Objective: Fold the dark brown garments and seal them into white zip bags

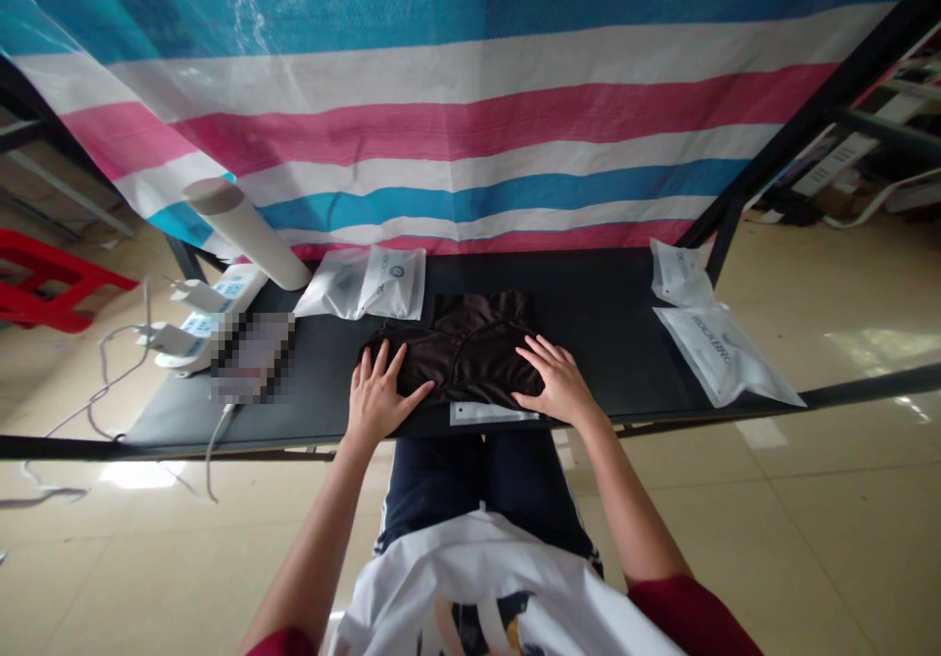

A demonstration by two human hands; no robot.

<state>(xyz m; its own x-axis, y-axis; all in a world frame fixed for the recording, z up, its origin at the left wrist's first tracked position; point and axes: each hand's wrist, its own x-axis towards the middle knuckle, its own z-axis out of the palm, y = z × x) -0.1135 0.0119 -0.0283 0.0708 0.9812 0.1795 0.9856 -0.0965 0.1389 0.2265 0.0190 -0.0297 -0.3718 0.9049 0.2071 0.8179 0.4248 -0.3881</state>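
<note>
A dark brown, shiny cloth garment [470,352] lies spread on the black table [603,342] in front of me; its exact kind I cannot make out. My left hand [380,394] rests flat on its left part, fingers spread and thumb pointing inward. On its right edge lies my right hand [557,381], fingers also stretched out. Neither hand grips the cloth. From under the garment's near edge a white plastic bag [491,413] sticks out, mostly hidden.
Printed white bags lie at the back left [364,283] and on the right, one small [680,274], one larger [727,352]. A power strip [221,313] with plugs, a blurred phone [254,357] and a white cylinder [246,234] occupy the left. A striped sheet [456,136] hangs behind.
</note>
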